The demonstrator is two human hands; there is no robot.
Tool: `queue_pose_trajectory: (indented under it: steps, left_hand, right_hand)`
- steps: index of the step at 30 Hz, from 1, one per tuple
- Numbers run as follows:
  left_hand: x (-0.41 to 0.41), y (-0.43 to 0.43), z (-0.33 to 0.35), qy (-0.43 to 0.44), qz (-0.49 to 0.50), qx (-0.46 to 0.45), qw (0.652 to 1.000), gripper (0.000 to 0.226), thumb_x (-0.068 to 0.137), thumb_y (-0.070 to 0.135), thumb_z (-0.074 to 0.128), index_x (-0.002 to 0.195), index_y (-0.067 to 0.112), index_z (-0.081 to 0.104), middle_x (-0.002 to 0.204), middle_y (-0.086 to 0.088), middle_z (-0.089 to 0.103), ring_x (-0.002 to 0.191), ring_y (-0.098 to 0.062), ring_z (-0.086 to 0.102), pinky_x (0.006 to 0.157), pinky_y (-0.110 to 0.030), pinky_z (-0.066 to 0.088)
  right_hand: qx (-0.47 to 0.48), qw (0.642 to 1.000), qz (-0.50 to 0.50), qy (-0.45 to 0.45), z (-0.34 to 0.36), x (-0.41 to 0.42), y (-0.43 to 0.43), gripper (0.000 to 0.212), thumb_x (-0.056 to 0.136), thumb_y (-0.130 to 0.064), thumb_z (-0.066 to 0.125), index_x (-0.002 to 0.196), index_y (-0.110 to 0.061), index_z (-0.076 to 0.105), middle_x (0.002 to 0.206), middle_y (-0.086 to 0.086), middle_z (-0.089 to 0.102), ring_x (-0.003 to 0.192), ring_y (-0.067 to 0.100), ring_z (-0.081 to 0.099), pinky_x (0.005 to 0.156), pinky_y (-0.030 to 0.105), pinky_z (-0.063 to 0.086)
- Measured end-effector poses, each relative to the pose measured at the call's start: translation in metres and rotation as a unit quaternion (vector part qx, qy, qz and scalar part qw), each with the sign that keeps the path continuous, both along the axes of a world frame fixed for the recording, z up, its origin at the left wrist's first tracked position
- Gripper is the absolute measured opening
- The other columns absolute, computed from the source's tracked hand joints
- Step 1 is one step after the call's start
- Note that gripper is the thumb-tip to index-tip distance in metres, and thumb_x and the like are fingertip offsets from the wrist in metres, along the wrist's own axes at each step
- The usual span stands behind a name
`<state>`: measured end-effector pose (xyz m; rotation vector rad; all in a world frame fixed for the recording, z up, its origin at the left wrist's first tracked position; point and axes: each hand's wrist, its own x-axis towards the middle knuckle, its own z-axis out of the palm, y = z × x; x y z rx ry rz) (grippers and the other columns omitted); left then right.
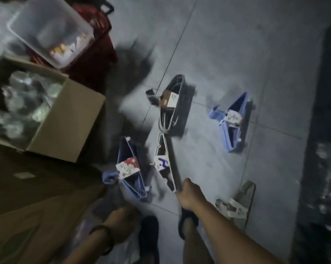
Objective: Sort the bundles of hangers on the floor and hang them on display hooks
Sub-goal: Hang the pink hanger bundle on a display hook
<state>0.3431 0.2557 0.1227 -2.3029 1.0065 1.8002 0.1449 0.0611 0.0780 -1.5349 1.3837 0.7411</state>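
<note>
Nearest the camera, two feet in dark sandals (149, 233) stand on the grey tiled floor (227, 54), and both forearms reach down over them. The left hand (121, 218), with a dark band at its wrist, is clenched on the lower end of a blue hanger bundle (131, 174) that carries a red and white label; blur hides the fingers themselves. The right hand (189, 195) is wrapped around the long straight bar of a white hanger bundle (165, 162) with a blue and white label, just beside the blue one. Off to the right of that arm, a pale wooden hanger bundle (241, 201) with a white tag lies flat on the floor, untouched. Farther out, a black hanger bundle (177, 105) with a brown and white label lies end to end with the white bundle, and a second blue hanger bundle (233, 124) lies well apart to its right. On the left, an open cardboard box (65, 121) holds clear wrapped items, and beyond it a clear plastic container (48, 31) sits on a red basket (100, 46). The whole frame is motion-blurred.
</note>
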Motion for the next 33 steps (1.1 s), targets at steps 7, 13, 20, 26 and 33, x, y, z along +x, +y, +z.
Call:
queue_pose_trajectory:
  steps: [7, 13, 20, 26, 33]
  left_hand:
    - [-0.069, -0.070, -0.208, 0.172, 0.390, 0.110, 0.898, 0.011, 0.102, 0.014, 0.063, 0.108, 0.005, 0.065, 0.083, -0.009, 0.062, 0.069, -0.025, 0.057, 0.064, -0.034, 0.045]
    - [-0.071, -0.126, -0.378, 0.092, 0.469, 0.113, 0.871, 0.053, 0.105, 0.036, 0.055, 0.152, 0.015, 0.041, 0.132, -0.014, 0.057, 0.113, -0.029, 0.058, 0.104, -0.042, 0.049]
    - [-0.074, -0.150, -0.459, 0.086, 0.596, 0.041, 0.797, 0.038, 0.074, 0.016, 0.069, 0.111, 0.008, 0.070, 0.095, -0.013, 0.073, 0.078, -0.027, 0.070, 0.072, -0.035, 0.058]
    - [-0.067, -0.149, -0.436, 0.089, 0.616, 0.068, 0.780, 0.007, 0.079, 0.009, 0.067, 0.086, 0.009, 0.068, 0.073, -0.008, 0.069, 0.062, -0.022, 0.064, 0.049, -0.020, 0.056]
    - [-0.079, -0.142, -0.370, 0.127, 0.621, 0.071, 0.770, 0.055, 0.079, 0.009, 0.068, 0.127, 0.008, 0.041, 0.108, -0.019, 0.063, 0.084, -0.028, 0.066, 0.084, -0.047, 0.058]
  right_hand:
    - [0.044, 0.999, 0.026, 0.006, -0.206, 0.024, -0.044, 0.050, 0.097, -0.041, 0.062, 0.131, -0.006, 0.053, 0.133, 0.019, 0.063, 0.121, 0.038, 0.062, 0.096, 0.038, 0.052]
    - [0.060, 0.997, 0.039, 0.020, -0.352, 0.038, -0.049, 0.058, 0.088, -0.044, 0.068, 0.137, -0.018, 0.052, 0.127, 0.011, 0.066, 0.112, 0.034, 0.065, 0.092, 0.036, 0.053]
    - [0.018, 0.998, 0.051, 0.013, -0.424, 0.038, -0.013, 0.044, 0.098, -0.037, 0.060, 0.134, -0.013, 0.061, 0.130, 0.014, 0.067, 0.119, 0.036, 0.064, 0.096, 0.039, 0.052]
    - [-0.028, 0.999, 0.036, 0.008, -0.406, 0.037, -0.007, 0.044, 0.096, -0.037, 0.062, 0.126, -0.005, 0.062, 0.128, 0.016, 0.065, 0.117, 0.035, 0.063, 0.093, 0.035, 0.050]
    - [0.025, 0.998, 0.055, -0.007, -0.340, 0.027, -0.011, 0.038, 0.106, -0.037, 0.045, 0.130, -0.007, 0.045, 0.126, 0.013, 0.057, 0.101, 0.024, 0.062, 0.073, 0.028, 0.053]
